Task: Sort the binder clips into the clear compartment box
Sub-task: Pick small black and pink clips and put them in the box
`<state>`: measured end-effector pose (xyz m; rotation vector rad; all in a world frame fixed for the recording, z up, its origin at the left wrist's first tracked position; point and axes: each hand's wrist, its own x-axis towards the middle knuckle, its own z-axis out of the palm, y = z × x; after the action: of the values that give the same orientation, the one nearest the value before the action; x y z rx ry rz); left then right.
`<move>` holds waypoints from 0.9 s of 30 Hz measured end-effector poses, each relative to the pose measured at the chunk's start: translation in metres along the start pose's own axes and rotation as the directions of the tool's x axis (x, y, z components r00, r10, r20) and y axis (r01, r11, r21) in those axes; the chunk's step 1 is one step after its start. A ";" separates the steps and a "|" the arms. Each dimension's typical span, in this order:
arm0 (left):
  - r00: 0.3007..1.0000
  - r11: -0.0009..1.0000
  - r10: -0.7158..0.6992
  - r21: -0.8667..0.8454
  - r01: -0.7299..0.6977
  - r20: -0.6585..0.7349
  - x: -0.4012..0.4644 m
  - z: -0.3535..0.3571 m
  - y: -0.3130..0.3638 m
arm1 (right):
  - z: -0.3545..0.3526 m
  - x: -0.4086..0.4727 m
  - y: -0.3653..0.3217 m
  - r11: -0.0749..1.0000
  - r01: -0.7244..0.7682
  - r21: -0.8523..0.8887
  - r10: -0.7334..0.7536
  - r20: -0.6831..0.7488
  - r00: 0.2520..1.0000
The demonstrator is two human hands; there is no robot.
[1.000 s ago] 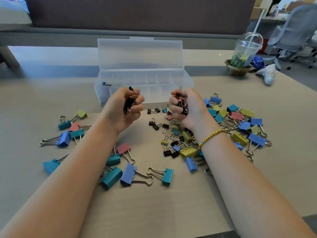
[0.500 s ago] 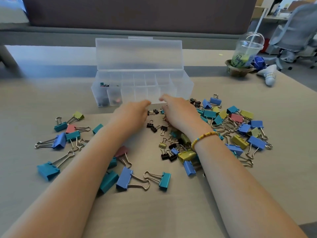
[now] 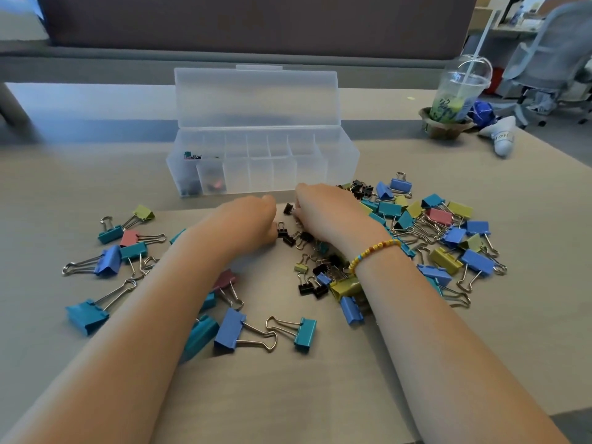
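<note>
Fingers of both hands, left hand (image 3: 248, 219) and right hand (image 3: 323, 208), curl among small black binder clips (image 3: 290, 237) just before the clear plastic compartment box (image 3: 339, 161), gathering one size; whether either has hold of a clip cannot be told.

Two bare forearms, no sleeves, yellow beaded bracelet (image 3: 374, 253) with some orange and blue beads on right wrist

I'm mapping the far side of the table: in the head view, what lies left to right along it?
Clear box → drink cup → blue wrapper → white shuttlecock.
</note>
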<state>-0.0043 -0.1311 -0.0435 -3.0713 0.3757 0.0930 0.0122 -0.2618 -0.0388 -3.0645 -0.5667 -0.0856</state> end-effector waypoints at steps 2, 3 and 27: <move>1.000 0.998 -0.005 -0.060 0.004 -0.023 0.000 0.001 -0.002 | 0.001 0.001 0.001 0.999 -0.011 0.041 0.011 0.005 1.000; 0.999 0.991 -0.019 -0.133 0.013 -0.046 0.001 0.002 -0.004 | 0.001 0.002 0.001 0.996 -0.023 0.081 0.022 0.012 1.000; 0.991 0.930 0.036 -0.360 -0.080 -0.126 -0.016 -0.005 -0.009 | -0.024 -0.023 0.024 0.695 -0.204 0.689 0.042 0.245 0.969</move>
<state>-0.0170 -0.1191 -0.0367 -3.4439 0.5091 -0.0192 -0.0018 -0.2928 -0.0165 -2.3317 -0.2869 0.3834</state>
